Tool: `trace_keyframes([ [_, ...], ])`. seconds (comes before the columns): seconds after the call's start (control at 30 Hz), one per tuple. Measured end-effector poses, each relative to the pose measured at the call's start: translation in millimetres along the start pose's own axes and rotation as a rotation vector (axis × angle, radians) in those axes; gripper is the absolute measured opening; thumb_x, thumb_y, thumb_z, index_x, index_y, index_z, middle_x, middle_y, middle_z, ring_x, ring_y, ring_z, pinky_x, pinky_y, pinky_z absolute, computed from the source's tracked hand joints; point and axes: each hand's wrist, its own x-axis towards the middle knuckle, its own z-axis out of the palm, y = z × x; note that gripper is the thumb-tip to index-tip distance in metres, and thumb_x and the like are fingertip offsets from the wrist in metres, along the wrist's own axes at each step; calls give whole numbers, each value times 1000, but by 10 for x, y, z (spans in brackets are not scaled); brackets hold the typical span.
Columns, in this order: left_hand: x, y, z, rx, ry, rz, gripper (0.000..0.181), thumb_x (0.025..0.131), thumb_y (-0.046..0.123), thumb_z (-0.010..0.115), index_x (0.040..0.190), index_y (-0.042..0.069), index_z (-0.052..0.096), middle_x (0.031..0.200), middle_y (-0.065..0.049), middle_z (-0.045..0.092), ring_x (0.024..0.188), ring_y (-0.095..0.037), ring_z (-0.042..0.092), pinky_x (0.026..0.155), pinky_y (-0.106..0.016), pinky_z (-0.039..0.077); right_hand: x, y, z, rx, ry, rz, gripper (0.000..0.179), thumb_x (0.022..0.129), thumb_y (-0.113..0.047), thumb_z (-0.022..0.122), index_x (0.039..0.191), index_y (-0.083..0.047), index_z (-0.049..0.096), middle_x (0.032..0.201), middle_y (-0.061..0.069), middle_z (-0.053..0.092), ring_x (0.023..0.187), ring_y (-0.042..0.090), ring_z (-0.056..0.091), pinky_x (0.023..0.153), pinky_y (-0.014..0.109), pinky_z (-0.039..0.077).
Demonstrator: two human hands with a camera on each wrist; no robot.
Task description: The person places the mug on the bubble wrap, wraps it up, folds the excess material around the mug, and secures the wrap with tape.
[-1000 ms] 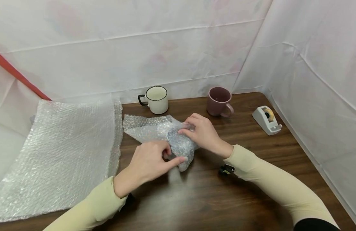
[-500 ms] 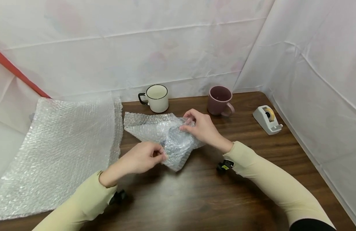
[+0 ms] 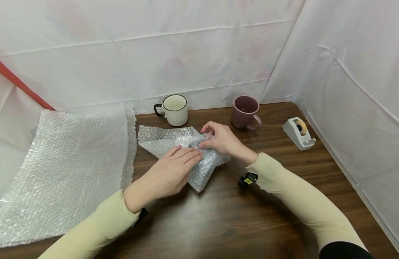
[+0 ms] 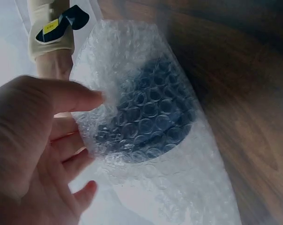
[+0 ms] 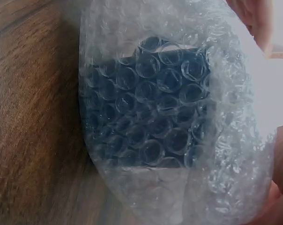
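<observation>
A dark blue, round-edged thing (image 4: 153,112) lies inside a sheet of bubble wrap (image 3: 202,169) on the table; its kind is hard to tell through the bubbles. My left hand (image 3: 170,172) rests on top of the bundle with fingers extended, and in the left wrist view its thumb (image 4: 80,96) touches the plastic. At the bundle's far right side, my right hand (image 3: 222,139) pinches folded wrap between thumb and fingers. The right wrist view shows the blue side (image 5: 146,103) through the wrap. A loose flap of wrap (image 3: 160,133) spreads out to the left.
Behind the bundle stand a white mug (image 3: 176,114) with a black rim and a mauve mug (image 3: 244,115). A tape dispenser (image 3: 298,133) sits at the right on the wooden table (image 3: 251,223). Stacked bubble wrap sheets (image 3: 73,172) cover the left side.
My left hand drew back left with the wrap's near edge, then moved up onto the bundle with its fingers extended. The wrap now covers more of the blue thing. My right hand stays at the far side.
</observation>
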Motion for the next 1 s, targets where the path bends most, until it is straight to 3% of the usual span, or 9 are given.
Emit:
trace_keyframes([
  [0.13, 5, 36, 34, 27, -6, -7, 55, 85, 10, 64, 139, 2, 54, 138, -11, 58, 130, -28, 49, 108, -50, 37, -30, 28, -4, -22, 41, -107, 42, 82, -27, 84, 116, -12, 64, 97, 3, 62, 86, 18, 57, 75, 33, 47],
  [0.23, 10, 54, 56, 19, 10, -5, 53, 86, 9, 61, 138, 1, 54, 134, -12, 59, 128, -29, 51, 107, -48, 39, -142, 86, -19, -74, 157, -332, 37, 86, -23, 80, 116, -7, 65, 104, 4, 63, 95, 20, 56, 84, 34, 46],
  [0.33, 21, 60, 81, 2, 40, 2, 50, 86, 9, 61, 135, 0, 56, 131, -12, 61, 125, -28, 53, 106, -45, 41, -342, 124, -37, -199, 261, -580, 27, 90, -20, 73, 111, -4, 68, 110, 8, 65, 103, 25, 54, 92, 38, 44],
  [0.43, 44, 65, 97, -11, 53, 4, 48, 87, 10, 63, 134, 0, 57, 129, -11, 62, 122, -28, 55, 104, -43, 42, -570, 142, -8, -351, 280, -707, 26, 92, -26, 70, 109, -6, 72, 114, 8, 67, 112, 30, 54, 101, 44, 41],
  [0.57, 83, 57, 97, -54, 34, -13, 49, 87, 9, 67, 134, 0, 57, 128, -11, 63, 120, -28, 56, 103, -42, 44, -775, 166, 87, -449, 228, -680, 35, 92, -36, 70, 116, -9, 72, 123, 8, 67, 128, 36, 47, 110, 52, 35],
  [0.73, 77, -26, 82, -253, 9, -50, 57, 83, 4, 73, 136, 0, 54, 131, -10, 61, 123, -25, 54, 107, -38, 41, -803, 136, 147, -383, 156, -565, 38, 93, -38, 69, 119, -10, 69, 132, 9, 63, 141, 39, 33, 117, 47, 25],
  [0.8, 34, -79, 43, -321, 14, -82, 58, 84, 6, 75, 138, 2, 53, 134, -9, 60, 125, -24, 53, 108, -39, 41, -790, 113, 161, -368, 130, -528, 41, 92, -42, 69, 118, -11, 68, 132, 8, 62, 140, 39, 35, 116, 46, 28],
  [0.9, -60, -216, -83, -342, 47, -179, 53, 89, 15, 74, 137, 3, 54, 133, -11, 60, 124, -26, 54, 106, -44, 43, -768, 89, 177, -365, 106, -500, 44, 90, -48, 71, 114, -11, 67, 130, 6, 62, 136, 38, 41, 112, 46, 35],
  [1.0, -168, -456, -251, -300, 40, -379, 51, 93, 24, 69, 136, 1, 54, 133, -15, 59, 123, -32, 54, 104, -51, 44, -741, 81, 186, -384, 99, -504, 43, 89, -48, 72, 112, -12, 66, 128, 4, 63, 134, 36, 43, 108, 44, 40],
])
